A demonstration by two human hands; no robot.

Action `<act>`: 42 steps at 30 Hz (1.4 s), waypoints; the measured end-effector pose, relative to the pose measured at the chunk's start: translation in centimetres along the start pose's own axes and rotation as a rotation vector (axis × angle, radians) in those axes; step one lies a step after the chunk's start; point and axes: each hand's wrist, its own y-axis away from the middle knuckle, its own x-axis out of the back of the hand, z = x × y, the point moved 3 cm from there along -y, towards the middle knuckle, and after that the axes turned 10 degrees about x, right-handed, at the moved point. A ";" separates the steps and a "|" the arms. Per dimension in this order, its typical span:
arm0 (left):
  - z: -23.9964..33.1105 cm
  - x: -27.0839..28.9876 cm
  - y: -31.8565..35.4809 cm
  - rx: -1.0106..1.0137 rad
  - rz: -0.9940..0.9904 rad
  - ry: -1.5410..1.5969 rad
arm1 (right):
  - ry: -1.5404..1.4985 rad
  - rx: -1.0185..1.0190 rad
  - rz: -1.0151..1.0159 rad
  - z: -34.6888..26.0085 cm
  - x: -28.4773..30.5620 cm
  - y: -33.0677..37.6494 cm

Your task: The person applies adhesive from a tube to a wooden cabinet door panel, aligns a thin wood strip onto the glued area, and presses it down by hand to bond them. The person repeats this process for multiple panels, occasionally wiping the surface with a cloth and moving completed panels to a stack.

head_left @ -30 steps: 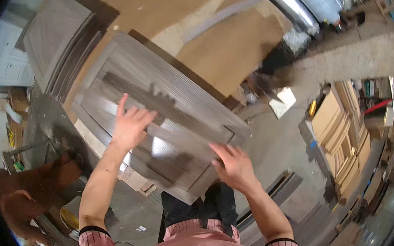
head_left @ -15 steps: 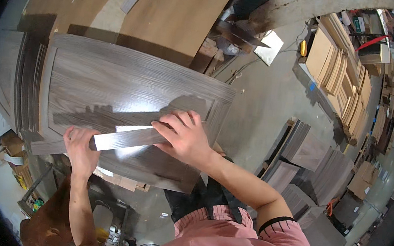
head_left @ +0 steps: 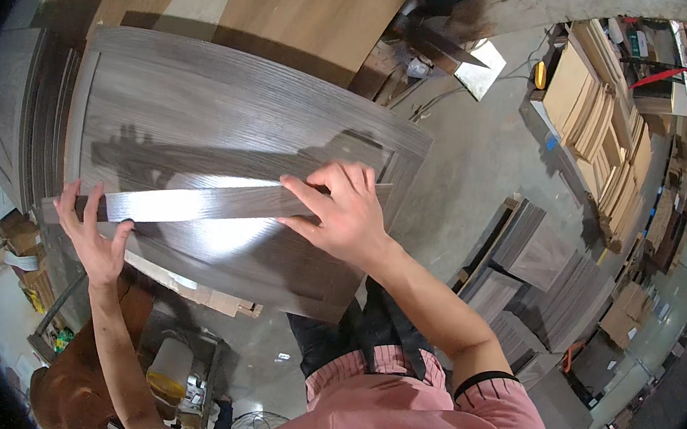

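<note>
I have the right hand (head_left: pixel 348 215) clamped on a narrow grey wood-grain strip (head_left: pixel 192 201), thumb along its lower edge and fingers along the upper. The left hand (head_left: pixel 95 237), well apart, spreads fingers and thumb about the strip's left end — from here I cannot tell whether it pinches. The strip slants over a grey panel (head_left: pixel 221 99), beside stacked panels (head_left: pixel 48 113).
</note>
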 end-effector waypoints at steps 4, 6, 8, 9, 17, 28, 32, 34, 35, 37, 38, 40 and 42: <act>2.9 -0.5 1.1 0.083 0.253 0.101 | 0.069 -0.022 0.019 2.1 1.4 -0.7; 4.7 -3.9 4.8 0.060 -0.070 0.040 | 0.168 -0.090 0.124 4.0 4.3 -0.8; 7.2 -6.6 9.3 -0.121 -0.552 0.096 | 0.170 -0.245 0.209 6.5 6.3 -0.1; 8.6 -7.0 11.4 -0.070 -0.586 0.166 | 0.122 -0.359 0.259 6.8 7.7 0.0; 5.7 -8.0 13.0 -0.287 -0.296 0.153 | 0.348 -0.581 0.289 8.9 12.8 4.4; 8.1 15.3 1.1 -0.465 0.195 0.055 | 0.368 -0.707 0.401 8.9 19.8 8.6; 10.4 21.5 -9.7 -0.471 0.459 0.219 | 0.414 -0.800 0.548 9.5 21.8 8.8; 12.6 21.2 -15.1 -0.397 0.491 0.138 | 0.040 -0.646 0.855 15.7 22.7 14.2; 12.9 20.4 -17.1 -0.320 0.397 0.147 | 0.366 -0.783 0.613 12.8 22.6 11.7; 13.3 16.1 -20.3 -0.220 0.211 0.202 | 0.407 -0.787 0.603 9.6 23.9 10.1; 13.5 13.2 -21.4 -0.191 0.102 0.223 | 0.450 -0.827 0.606 9.2 24.2 10.1; 14.0 7.7 -22.0 -0.169 0.009 0.246 | 0.402 -0.745 0.632 10.0 23.9 12.2; 15.1 4.1 -22.9 -0.148 -0.096 0.272 | 0.351 -0.674 0.648 10.7 23.5 14.0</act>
